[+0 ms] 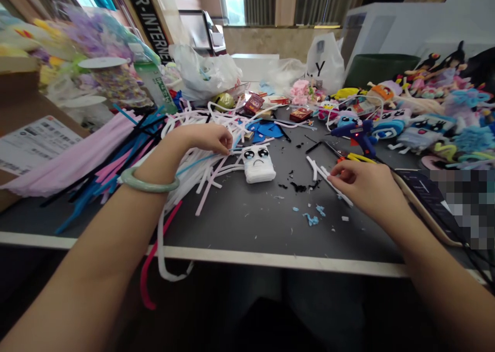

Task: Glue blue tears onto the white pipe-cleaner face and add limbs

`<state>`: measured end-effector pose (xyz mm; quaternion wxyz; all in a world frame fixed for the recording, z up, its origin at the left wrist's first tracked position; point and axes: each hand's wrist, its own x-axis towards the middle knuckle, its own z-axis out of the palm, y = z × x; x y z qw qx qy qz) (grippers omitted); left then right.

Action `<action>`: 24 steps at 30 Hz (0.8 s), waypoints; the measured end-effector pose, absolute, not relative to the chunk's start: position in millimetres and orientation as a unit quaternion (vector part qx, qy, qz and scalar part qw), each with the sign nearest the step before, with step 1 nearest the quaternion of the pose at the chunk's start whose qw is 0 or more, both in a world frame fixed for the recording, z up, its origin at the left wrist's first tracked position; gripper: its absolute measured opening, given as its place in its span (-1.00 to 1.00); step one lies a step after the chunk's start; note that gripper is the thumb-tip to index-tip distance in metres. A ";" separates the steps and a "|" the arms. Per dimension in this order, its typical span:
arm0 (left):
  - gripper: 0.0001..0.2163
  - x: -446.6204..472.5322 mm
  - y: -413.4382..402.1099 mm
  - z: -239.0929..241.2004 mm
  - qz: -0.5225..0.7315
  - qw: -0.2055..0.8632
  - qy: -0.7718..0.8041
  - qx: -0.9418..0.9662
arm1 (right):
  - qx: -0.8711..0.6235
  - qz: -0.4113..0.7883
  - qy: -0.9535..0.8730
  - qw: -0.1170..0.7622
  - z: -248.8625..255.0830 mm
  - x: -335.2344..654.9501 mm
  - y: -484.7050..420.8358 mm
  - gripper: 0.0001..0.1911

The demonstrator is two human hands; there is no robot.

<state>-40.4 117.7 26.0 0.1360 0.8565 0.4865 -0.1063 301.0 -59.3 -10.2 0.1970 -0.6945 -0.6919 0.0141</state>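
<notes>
My left hand [211, 137], a pale green bangle on its wrist, hangs over a heap of white pipe cleaners [189, 179] with its fingers pinched; whatever is between them is too small to make out. Just right of it stands a small white block-shaped figure [258, 165] with big glossy black eyes and a frowning mouth. My right hand [365, 187] is on the right side of the table, fingers curled and tips closed at a short white pipe cleaner piece [340, 193]. Another short white piece [312, 168] lies to its left.
A blue glue gun [356, 134] with a red light and scissors with yellow handles [359, 158] lie beyond my right hand. Black and blue fuzz scraps [310, 219] dot the table. Finished dolls [429, 125] crowd the right; coloured pipe cleaner bundles [88, 151] and a cardboard box [34, 130] fill the left.
</notes>
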 end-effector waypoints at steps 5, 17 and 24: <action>-0.75 -41.0 115.3 32.6 -0.090 0.105 0.488 0.862 | -0.695 0.007 -0.694 0.189 -10.9 300.9 -58.7 -0.89; -0.67 -35.7 109.7 37.8 -0.035 0.008 0.498 0.866 | -0.691 0.013 -0.700 0.179 -12.2 300.2 -58.9 -0.86; -0.66 -36.6 111.3 35.6 -0.025 -0.009 0.499 0.866 | -0.693 0.016 -0.698 0.180 -13.4 300.5 -58.8 -0.86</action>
